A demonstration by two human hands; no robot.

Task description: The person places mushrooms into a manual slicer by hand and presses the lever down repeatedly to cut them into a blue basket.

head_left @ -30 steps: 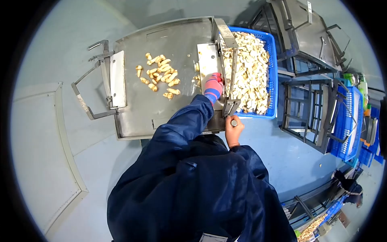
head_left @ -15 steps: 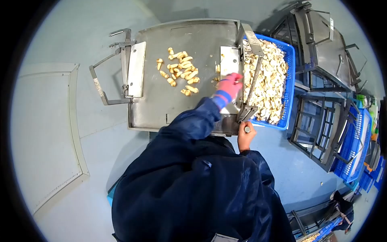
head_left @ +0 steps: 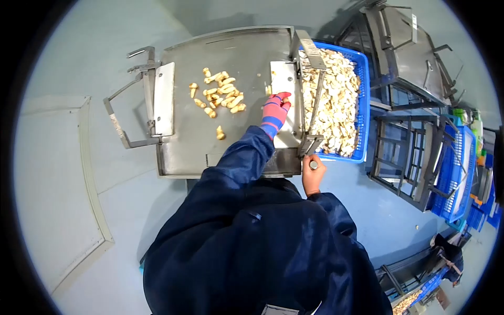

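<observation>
My left hand (head_left: 275,113), in a pink and blue striped glove, is over the white board (head_left: 283,79) at the right of the metal table (head_left: 236,52). Its fingers are bent round a small mushroom piece, partly hidden. Bare, my right hand (head_left: 313,176) is wrapped round the handle (head_left: 313,165) of the hinged blade (head_left: 318,100). Several whole mushrooms (head_left: 226,89) lie in a loose pile mid-table, and a single mushroom (head_left: 220,133) sits nearer to me. A few small pieces lie by the board's left edge.
Beyond the blade, a blue basket (head_left: 363,105) holds many mushroom slices (head_left: 333,100). A second cutting frame (head_left: 122,102) is fixed at the table's left end. More metal tables and frames (head_left: 404,152) stand at right, with another blue basket (head_left: 450,176). A person (head_left: 450,257) is at lower right.
One mushroom now lies apart from the pile, nearer to me. My left hand's fingers have bent at the board after a blurred movement. My right hand remains on the handle. The camera view has shifted.
</observation>
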